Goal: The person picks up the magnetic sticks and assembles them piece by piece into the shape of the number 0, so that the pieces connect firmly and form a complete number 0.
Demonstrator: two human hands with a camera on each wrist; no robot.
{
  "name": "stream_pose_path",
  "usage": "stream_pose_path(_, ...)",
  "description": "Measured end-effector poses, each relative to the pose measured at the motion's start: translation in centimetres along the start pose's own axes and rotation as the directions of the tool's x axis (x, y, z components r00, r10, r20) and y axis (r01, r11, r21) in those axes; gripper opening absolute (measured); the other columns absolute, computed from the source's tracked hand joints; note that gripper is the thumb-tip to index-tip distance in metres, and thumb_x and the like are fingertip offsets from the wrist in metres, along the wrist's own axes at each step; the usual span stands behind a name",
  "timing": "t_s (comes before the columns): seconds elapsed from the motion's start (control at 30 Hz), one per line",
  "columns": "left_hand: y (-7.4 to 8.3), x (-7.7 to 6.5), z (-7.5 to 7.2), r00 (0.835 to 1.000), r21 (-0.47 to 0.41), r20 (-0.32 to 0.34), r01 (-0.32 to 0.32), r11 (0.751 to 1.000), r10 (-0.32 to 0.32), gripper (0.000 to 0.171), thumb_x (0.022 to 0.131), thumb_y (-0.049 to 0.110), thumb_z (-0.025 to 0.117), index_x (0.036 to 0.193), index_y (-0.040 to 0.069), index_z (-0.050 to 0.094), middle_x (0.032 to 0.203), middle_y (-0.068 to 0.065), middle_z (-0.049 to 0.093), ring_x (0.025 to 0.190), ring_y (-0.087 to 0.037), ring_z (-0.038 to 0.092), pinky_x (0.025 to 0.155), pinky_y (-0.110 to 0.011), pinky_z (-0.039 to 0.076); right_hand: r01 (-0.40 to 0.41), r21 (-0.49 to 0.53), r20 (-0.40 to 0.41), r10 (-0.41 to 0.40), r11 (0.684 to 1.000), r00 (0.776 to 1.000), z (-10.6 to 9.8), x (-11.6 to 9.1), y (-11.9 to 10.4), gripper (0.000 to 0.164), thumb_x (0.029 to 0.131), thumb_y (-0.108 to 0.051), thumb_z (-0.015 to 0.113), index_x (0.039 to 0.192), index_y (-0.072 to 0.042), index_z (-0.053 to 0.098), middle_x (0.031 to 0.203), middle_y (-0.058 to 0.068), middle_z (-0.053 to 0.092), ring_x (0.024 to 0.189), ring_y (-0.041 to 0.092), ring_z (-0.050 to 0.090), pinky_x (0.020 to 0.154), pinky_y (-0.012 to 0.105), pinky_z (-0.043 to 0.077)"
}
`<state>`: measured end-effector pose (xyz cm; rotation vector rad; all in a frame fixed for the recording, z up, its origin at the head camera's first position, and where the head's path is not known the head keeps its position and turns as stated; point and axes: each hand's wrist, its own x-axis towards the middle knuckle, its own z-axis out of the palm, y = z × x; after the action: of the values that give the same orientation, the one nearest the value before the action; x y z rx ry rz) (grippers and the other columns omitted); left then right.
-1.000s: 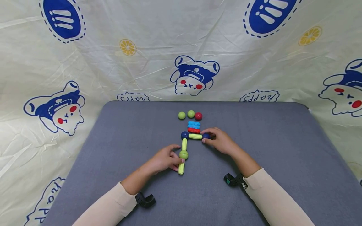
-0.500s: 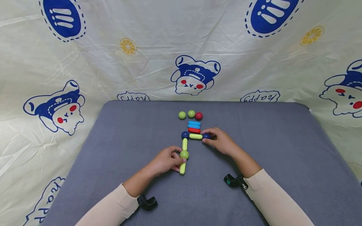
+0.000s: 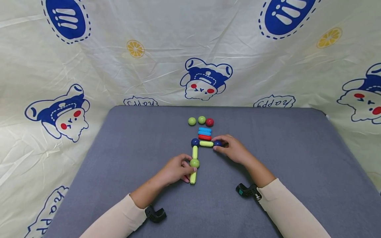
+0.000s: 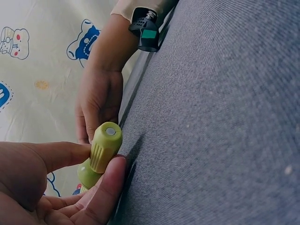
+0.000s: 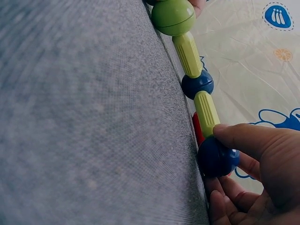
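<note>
An L-shaped chain of magnetic rods and balls lies on the grey table. My left hand (image 3: 178, 169) pinches its near yellow-green rod (image 3: 193, 178), just below the light green ball (image 3: 194, 163); a silver disc shows in that rod's free end in the left wrist view. Beyond the green ball, a second yellow-green rod (image 3: 194, 152) runs up to the dark blue corner ball (image 3: 195, 142). A third rod (image 3: 206, 143) extends right from there to another dark blue ball (image 5: 218, 157). My right hand (image 3: 231, 148) holds that end ball between thumb and fingers.
Two light blue rods (image 3: 204, 131) and a red rod (image 3: 204, 137) lie side by side just behind the chain. Farther back are two green balls (image 3: 191, 121) and a red ball (image 3: 209, 122). A printed cloth (image 3: 160, 76) hangs behind the grey table (image 3: 268, 132).
My left fingers have drawn in closer around the near rod, and its free end has shifted slightly right. My right hand stays at the end ball.
</note>
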<state>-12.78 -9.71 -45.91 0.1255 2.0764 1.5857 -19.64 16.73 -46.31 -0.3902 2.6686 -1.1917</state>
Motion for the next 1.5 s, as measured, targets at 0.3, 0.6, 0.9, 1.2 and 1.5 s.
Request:
stream_pose_path(0.3,0.2,0.1,-0.3,1.000,0.032,-0.008,-0.001,1.000,0.001,0.047,0.093,0.020,0.074,0.131,0.000,0.054,0.086,-0.009,0.066,0.060,-0.015,0.065,0.058,-0.032,0.060,0.006,-0.006,-0.001,-0.006,1.000,1.000,0.0,0.0,0.1,0.031,0.096,-0.023,0.070,0.126,-0.016,0.068,0.130,0.015,0.061,0.111,0.031,0.059,0.093,0.048,0.049)
stream_pose_path(0.6,2.0,0.8,-2.5,0.991,0.157,-0.124,-0.021,0.987,0.040,0.045,0.095,0.028,0.072,0.130,0.002,0.058,0.096,-0.011,0.069,0.075,-0.018,0.069,0.069,-0.034,0.060,0.012,-0.004,0.003,-0.012,1.000,1.000,0.2,0.1,0.2,0.031,0.096,-0.022,0.071,0.126,-0.016,0.068,0.127,0.015,0.061,0.107,0.029,0.059,0.092,0.045,0.049)
stream_pose_path(0.9,4.0,2.7,-4.3,0.964,0.114,-0.246,-0.073,0.991,0.099,0.048,0.095,0.029,0.072,0.133,0.004,0.060,0.106,-0.012,0.067,0.096,-0.031,0.068,0.079,-0.040,0.059,0.018,-0.011,-0.006,-0.018,1.000,1.000,0.1,0.0,0.3,0.031,0.096,-0.023,0.071,0.127,-0.017,0.068,0.127,0.014,0.061,0.107,0.029,0.059,0.093,0.046,0.050)
stream_pose_path(1.2,4.9,4.8,-5.0,0.942,0.072,-0.320,-0.084,0.994,0.103,0.051,0.094,0.033,0.072,0.135,0.006,0.059,0.112,-0.011,0.064,0.103,-0.036,0.066,0.089,-0.047,0.056,0.031,-0.014,-0.006,-0.031,0.999,0.999,0.1,0.0,0.3,0.031,0.096,-0.024,0.070,0.126,-0.017,0.068,0.127,0.014,0.061,0.106,0.027,0.059,0.094,0.044,0.049)
stream_pose_path(1.5,5.1,7.2,-5.3,0.924,0.032,-0.351,-0.151,0.988,0.153,0.047,0.095,0.025,0.072,0.134,0.003,0.060,0.119,-0.014,0.063,0.104,-0.027,0.062,0.091,-0.049,0.056,0.030,-0.015,-0.009,-0.030,0.999,0.999,0.1,0.0,0.3,0.031,0.096,-0.023,0.071,0.126,-0.017,0.068,0.126,0.013,0.062,0.107,0.028,0.059,0.094,0.046,0.049)
